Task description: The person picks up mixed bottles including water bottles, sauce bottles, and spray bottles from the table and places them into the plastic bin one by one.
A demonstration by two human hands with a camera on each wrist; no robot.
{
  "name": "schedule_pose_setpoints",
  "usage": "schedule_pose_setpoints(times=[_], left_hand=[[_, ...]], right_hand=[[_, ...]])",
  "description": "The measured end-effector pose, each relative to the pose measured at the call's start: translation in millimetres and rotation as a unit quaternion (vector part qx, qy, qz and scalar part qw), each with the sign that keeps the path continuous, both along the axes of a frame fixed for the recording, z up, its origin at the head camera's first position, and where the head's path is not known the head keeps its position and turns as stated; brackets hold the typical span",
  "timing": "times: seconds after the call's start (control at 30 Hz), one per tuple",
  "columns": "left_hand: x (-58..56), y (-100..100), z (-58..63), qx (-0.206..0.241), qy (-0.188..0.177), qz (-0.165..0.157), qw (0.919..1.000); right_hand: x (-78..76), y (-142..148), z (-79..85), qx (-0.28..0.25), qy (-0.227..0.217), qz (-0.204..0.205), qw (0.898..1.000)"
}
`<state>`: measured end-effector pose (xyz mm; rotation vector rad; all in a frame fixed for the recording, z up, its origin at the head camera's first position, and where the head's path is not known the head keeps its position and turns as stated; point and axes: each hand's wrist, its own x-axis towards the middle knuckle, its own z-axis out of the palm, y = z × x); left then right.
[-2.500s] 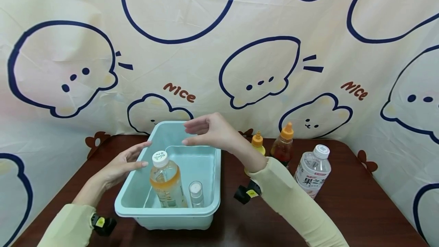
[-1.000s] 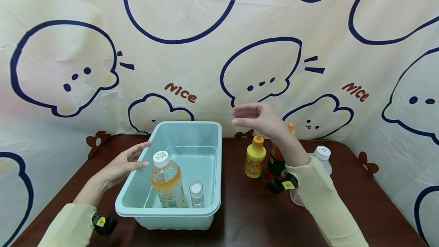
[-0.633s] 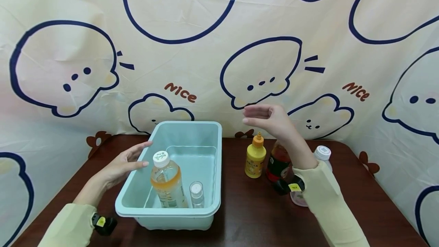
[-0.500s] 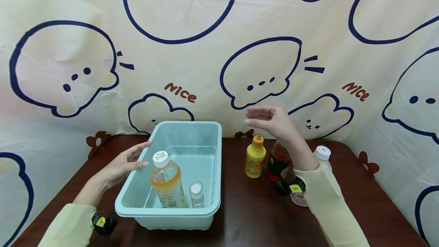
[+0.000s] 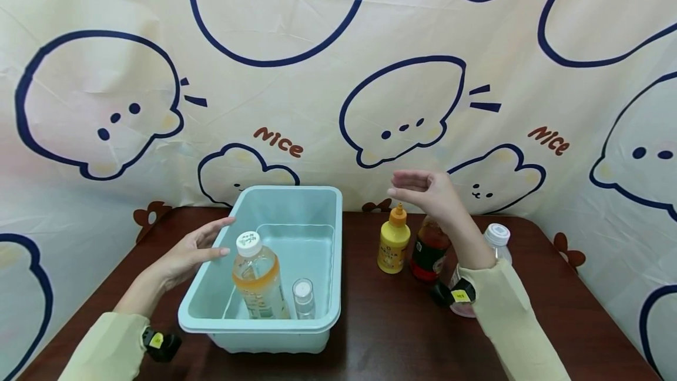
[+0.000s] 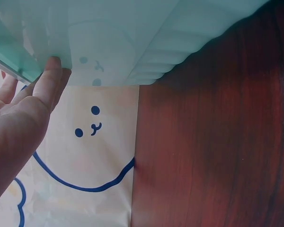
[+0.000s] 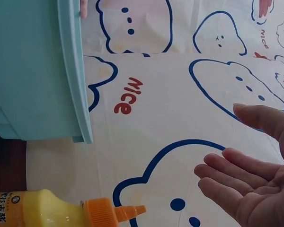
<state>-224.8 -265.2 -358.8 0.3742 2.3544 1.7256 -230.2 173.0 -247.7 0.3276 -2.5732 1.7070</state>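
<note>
A light-blue plastic tub (image 5: 211, 325) stands on the table, holding an orange-tinted bottle with a white cap (image 5: 259, 281) and a small clear bottle (image 5: 303, 298). My left hand (image 5: 185, 251) holds its left rim, the thumb over the rim; in the left wrist view, fingertips (image 6: 52, 66) lie against the outer wall. My right hand (image 5: 431, 193) hovers with nothing in it, fingers extended, above a yellow squeeze bottle (image 5: 393, 246) and a dark red sauce bottle (image 5: 428, 251). In the right wrist view, the palm (image 7: 260, 189) faces the camera, apart from the yellow bottle's orange nozzle (image 7: 128, 213).
A clear drink bottle with a white cap (image 5: 497, 234) stands at the right, partly hidden behind my right forearm. Dark wooden table (image 5: 391, 334) shows in front of the bottles. A cartoon-print curtain (image 5: 317, 104) hangs behind the table.
My right hand has travelled rightward from over the tub to above the bottles, sinking slightly in the last half second. The left hand and the tub have stayed put.
</note>
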Motion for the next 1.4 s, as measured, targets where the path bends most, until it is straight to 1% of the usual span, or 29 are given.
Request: schedule_pose_setpoints(times=[0.17,0.37,0.67,0.83,1.1,1.23,1.4], left_hand=[[0.2,0.3,1.0,0.0,0.002,-0.002,1.0],[0.9,0.4,1.8,-0.001,-0.001,-0.001,1.0],[1.0,0.2,1.2,0.0,-0.004,-0.001,1.0],[1.2,0.6,1.5,0.0,-0.003,0.0,1.0],[1.0,0.8,1.3,0.003,-0.003,-0.001,1.0],[0.9,0.1,0.9,0.006,-0.004,-0.003,1.0],[0.5,0.0,0.7,0.005,-0.001,-0.003,1.0]], right_hand=[[0.5,2.0,-4.4,0.003,-0.009,-0.012,1.0],[-1.2,4.1,-14.9,0.007,-0.024,-0.025,0.999],[-3.3,6.2,-27.8,-0.008,-0.029,-0.026,0.999],[-3.3,8.0,-31.5,-0.007,-0.032,-0.029,0.999],[-1.8,8.8,-33.9,0.017,-0.028,-0.031,0.999],[-3.5,9.7,-37.8,0.018,-0.026,-0.031,0.999],[-5.5,10.5,-42.4,0.022,-0.034,-0.033,0.999]])
